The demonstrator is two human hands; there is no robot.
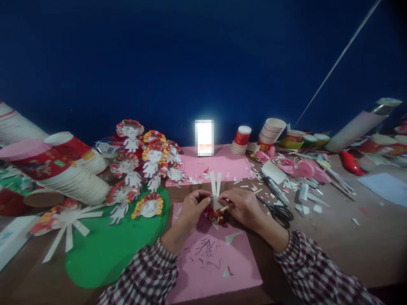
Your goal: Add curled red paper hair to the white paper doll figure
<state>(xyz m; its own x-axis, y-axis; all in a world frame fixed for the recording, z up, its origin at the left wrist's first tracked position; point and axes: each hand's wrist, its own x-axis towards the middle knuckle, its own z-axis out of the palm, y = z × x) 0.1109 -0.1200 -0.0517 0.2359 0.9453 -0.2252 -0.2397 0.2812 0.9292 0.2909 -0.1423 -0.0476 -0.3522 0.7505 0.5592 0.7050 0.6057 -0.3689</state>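
A paper cup cut into strips [216, 204] is held between my two hands above a pink sheet [190, 288]. Two of its white strips stick up and away, while red and yellow strips on the near side are bunched up. My left hand [194, 208] pinches its left side. From the right, my right hand [243, 207] grips it with thumb and forefinger together. The fingertips partly cover the cup. Dark scribbled marks and paper scraps [227, 271] show on the sheet.
Paper figures with curled heads [154, 159] stand at left by a green mat [95, 267] and stacked paper cups [73, 182]. Another cut cup [68, 218] lies splayed there. Black-handled scissors [281, 215], a glue bottle [303, 192] and scraps lie right. A blue wall [159, 63] rises behind.
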